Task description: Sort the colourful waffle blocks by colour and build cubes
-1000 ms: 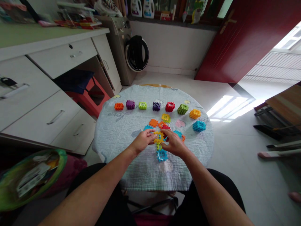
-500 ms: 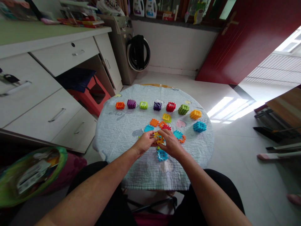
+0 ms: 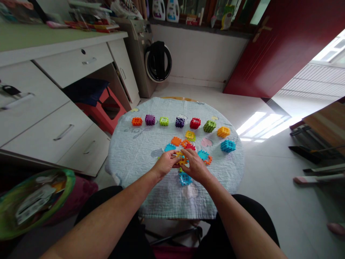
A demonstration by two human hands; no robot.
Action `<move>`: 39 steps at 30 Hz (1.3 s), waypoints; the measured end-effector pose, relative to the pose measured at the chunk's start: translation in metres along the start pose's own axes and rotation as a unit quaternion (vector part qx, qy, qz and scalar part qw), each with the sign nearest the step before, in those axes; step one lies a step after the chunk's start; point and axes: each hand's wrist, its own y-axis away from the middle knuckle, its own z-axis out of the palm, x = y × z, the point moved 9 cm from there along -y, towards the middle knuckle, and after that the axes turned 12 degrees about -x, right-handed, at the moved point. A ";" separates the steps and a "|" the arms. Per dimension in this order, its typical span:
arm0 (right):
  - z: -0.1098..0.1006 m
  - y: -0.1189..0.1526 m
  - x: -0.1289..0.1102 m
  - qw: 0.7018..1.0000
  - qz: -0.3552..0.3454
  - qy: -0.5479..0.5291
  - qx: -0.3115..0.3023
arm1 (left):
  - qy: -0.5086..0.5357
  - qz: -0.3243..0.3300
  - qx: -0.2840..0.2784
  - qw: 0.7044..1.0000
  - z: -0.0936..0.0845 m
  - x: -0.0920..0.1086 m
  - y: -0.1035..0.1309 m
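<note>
Gripping a yellow notched tile (image 3: 182, 158) from both sides, the left hand (image 3: 165, 164) and the right hand (image 3: 198, 165) come together near the middle of the cloth-covered surface (image 3: 129, 153). The tile lies directly between the two sets of fingers, so neither hand is nearer. The left fingers pinch its left side, and the right fingers curve over its far and right edges. It looks roughly square, with no clear long axis (whether one tile or several are pressed together there, I cannot tell). Nor can I tell whether it touches the cloth.

Just beside the hands, on the person's side, is a blue windowed piece (image 3: 185, 178). Beyond the tile lie a red piece (image 3: 190, 147) and an orange tile (image 3: 176, 141), with a flat blue tile (image 3: 169, 148) off the left fingertips. To the right of the right hand, a light blue tile (image 3: 203, 155) partly overlaps an orange ring-like piece (image 3: 208, 160). Farther out, separate coloured blocks form a curved row, from an orange block (image 3: 137, 121) at the left to a blue block (image 3: 228, 145) at the right.
</note>
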 end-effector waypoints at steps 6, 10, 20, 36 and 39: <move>0.001 0.001 0.002 1.000 -0.007 0.009 0.017 | 0.010 0.006 0.008 1.000 0.000 0.001 0.000; -0.004 0.001 -0.003 0.998 -0.006 0.043 0.038 | 0.007 0.010 0.007 1.000 0.000 0.001 -0.001; -0.020 -0.005 0.008 0.989 0.056 0.138 -0.006 | -0.047 -0.013 -0.006 0.999 0.004 -0.003 -0.003; -0.186 0.000 0.258 0.917 0.337 0.215 0.013 | -0.124 -0.035 -0.013 0.992 -0.011 0.003 -0.004; -0.182 -0.005 0.265 0.920 0.327 0.217 0.001 | -0.127 -0.034 -0.017 0.991 -0.013 0.003 -0.005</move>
